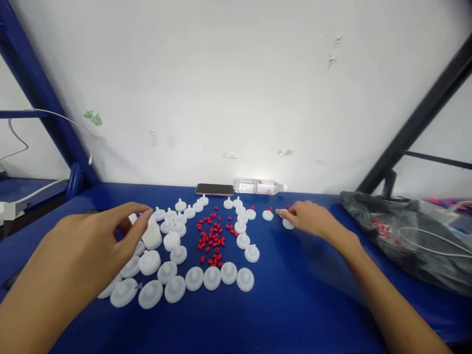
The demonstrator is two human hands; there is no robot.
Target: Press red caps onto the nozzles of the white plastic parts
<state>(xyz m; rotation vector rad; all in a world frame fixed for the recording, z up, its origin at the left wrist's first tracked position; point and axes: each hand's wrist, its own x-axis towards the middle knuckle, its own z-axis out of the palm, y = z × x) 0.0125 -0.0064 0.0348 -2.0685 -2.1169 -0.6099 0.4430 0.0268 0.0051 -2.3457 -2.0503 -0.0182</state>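
Note:
My left hand (94,241) hovers over the left group of white plastic discs, thumb and forefinger tips pressed together; whatever may be between them is too small to make out. Under its fingertips are stacked white discs (152,237) with short stems. At the right, the fingers of my right hand (308,216) close around a white disc (288,224), partly hidden, with a bit of red (287,207) at its top. Just left of it, a disc with a red cap (268,215) stands on the blue table. Small red caps (212,238) lie loose in the middle, ringed by white discs (211,278).
A phone (214,190) and a clear plastic bottle (258,186) lie along the wall at the back. A dark plastic bag (391,241) with red pieces occupies the right side. Blue frame posts (55,93) rise at the table's (295,295) sides.

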